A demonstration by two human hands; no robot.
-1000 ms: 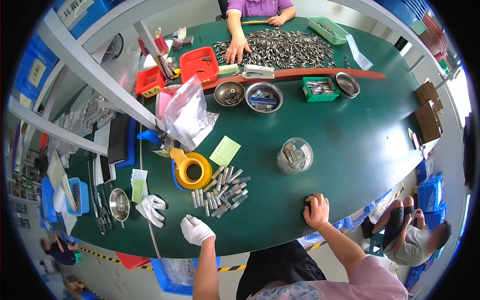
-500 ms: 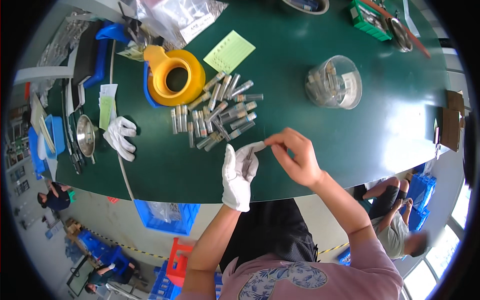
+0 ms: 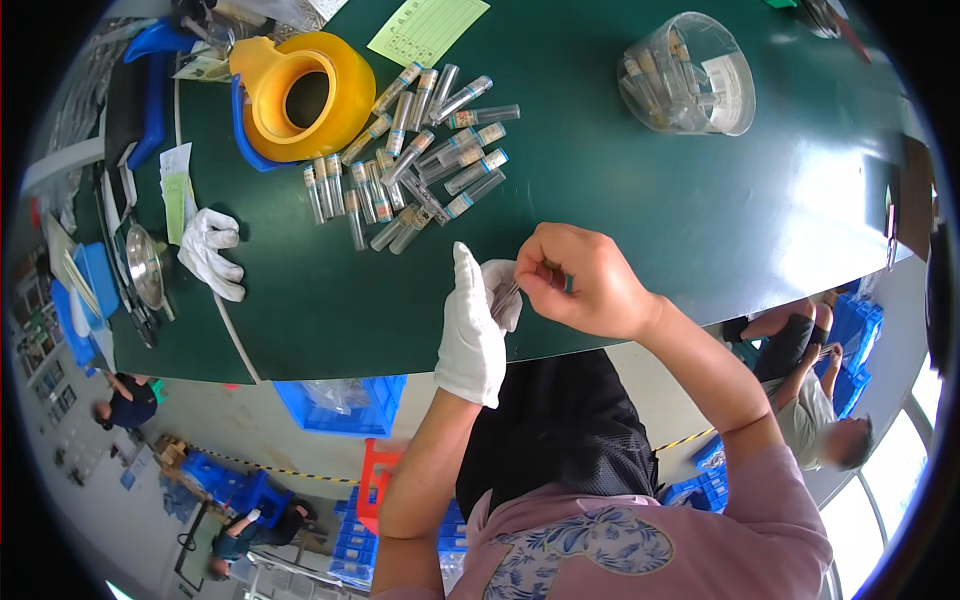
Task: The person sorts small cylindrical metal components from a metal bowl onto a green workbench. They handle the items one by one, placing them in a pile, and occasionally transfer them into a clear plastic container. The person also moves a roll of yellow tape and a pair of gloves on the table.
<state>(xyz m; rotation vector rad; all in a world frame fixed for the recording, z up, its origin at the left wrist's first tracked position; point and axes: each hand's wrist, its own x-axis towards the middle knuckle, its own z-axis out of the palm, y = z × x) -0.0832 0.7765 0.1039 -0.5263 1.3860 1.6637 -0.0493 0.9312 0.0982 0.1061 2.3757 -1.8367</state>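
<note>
My left hand (image 3: 474,335) wears a white glove and is cupped near the table's front edge, thumb pointing up. Slender grey pieces (image 3: 507,294) show in its palm, too small to name exactly. Bare, my right hand (image 3: 588,283) reaches across to that palm, with thumb and fingertips pinched together at the pieces. What sits between those fingertips is mostly hidden. Beyond both hands lies a loose pile of clear tubes (image 3: 465,172) with labelled ends. To the far right, a clear round plastic tub (image 3: 738,100) holds several similar tubes.
A yellow tape roll (image 3: 355,90) lies left of the pile, and a green paper slip (image 3: 428,30) lies beyond it. Farther left are a white glove (image 3: 212,255) and a metal bowl (image 3: 144,265). A blue crate (image 3: 375,408) stands below the table edge. Other people sit in the background.
My right hand has moved down and in toward the gloved palm, its fingers more tightly curled. The left fingers have closed inward. The view has shifted, so the table things appear higher.
</note>
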